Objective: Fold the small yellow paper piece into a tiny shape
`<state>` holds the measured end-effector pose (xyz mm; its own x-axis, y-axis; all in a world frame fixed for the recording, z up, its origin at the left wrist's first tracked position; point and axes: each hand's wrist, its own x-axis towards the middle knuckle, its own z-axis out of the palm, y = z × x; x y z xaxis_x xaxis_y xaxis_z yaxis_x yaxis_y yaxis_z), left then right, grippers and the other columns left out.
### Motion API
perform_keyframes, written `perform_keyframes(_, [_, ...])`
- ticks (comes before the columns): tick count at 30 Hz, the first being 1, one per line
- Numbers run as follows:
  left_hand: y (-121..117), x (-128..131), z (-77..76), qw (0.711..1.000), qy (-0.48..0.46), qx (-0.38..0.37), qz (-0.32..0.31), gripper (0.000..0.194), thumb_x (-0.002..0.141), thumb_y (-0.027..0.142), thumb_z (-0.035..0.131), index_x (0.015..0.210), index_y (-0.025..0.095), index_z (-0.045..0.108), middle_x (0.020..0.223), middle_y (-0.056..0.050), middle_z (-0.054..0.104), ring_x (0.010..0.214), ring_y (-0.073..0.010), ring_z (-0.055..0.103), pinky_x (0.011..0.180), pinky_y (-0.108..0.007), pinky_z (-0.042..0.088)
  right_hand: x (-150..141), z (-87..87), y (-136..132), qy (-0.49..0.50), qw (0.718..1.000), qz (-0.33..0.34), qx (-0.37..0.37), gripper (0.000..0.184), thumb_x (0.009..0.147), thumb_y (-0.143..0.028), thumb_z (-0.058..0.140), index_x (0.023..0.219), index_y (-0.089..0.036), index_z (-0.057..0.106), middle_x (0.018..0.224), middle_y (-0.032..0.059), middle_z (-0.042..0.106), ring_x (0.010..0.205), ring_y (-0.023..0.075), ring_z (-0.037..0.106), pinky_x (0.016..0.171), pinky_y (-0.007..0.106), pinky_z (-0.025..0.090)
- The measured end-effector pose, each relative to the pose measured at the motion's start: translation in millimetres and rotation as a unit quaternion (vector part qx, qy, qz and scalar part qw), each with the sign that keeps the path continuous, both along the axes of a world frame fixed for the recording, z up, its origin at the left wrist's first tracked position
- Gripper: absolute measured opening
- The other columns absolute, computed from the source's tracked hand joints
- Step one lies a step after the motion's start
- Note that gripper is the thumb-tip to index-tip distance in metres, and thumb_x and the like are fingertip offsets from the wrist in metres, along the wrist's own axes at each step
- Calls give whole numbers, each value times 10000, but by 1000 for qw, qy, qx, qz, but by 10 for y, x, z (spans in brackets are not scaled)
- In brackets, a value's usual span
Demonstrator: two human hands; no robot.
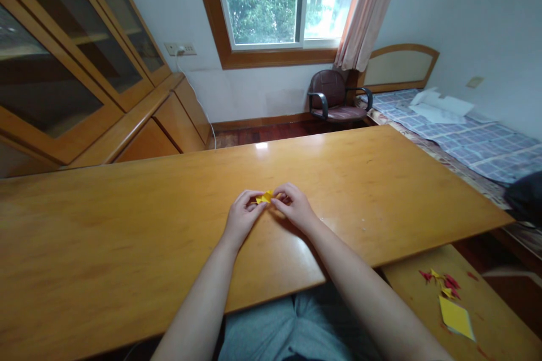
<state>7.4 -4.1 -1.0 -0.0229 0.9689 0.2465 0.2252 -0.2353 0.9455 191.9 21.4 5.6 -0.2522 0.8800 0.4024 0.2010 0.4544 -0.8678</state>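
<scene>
A small piece of folded yellow paper (pixel 265 198) is held just above the wooden table (pixel 139 231), near its middle. From the left, my left hand (pixel 244 215) pinches it between thumb and fingers. My right hand (pixel 294 207) grips its other side, with thumb and index finger close to the paper's right edge. Several folds and points show on the paper, but its exact shape is too small to make out. The fingers hide part of it.
At the lower right, a lower surface (pixel 406 276) bears a stack of yellow square paper (pixel 456 317) and several red and yellow folded paper pieces (pixel 451 282). A brown armchair (pixel 332 96) stands beyond the table, beside a bed (pixel 470 141). A cabinet (pixel 139 138) is at left.
</scene>
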Motion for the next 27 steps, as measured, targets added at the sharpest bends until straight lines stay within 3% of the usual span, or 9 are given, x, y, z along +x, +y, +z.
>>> perform_keyframes(13, [17,2,16,998,-59,-30,4,332,753,335,760,1041,194,674,1068,-57,653,1014,-199,660,947,-365,538,28,15,22,26,998,-1,-53,47,849,-238,648,857,-192,653,848,12,631,710,131,580,677,265,473])
perform_keyframes(27, [70,-25,-2,989,-119,-77,46,396,714,365,747,1042,165,652,949,-54,677,899,-196,670,818,-352,568,18,31,11,50,997,38,-53,99,859,-281,659,872,-184,669,900,28,641,772,141,593,709,272,473])
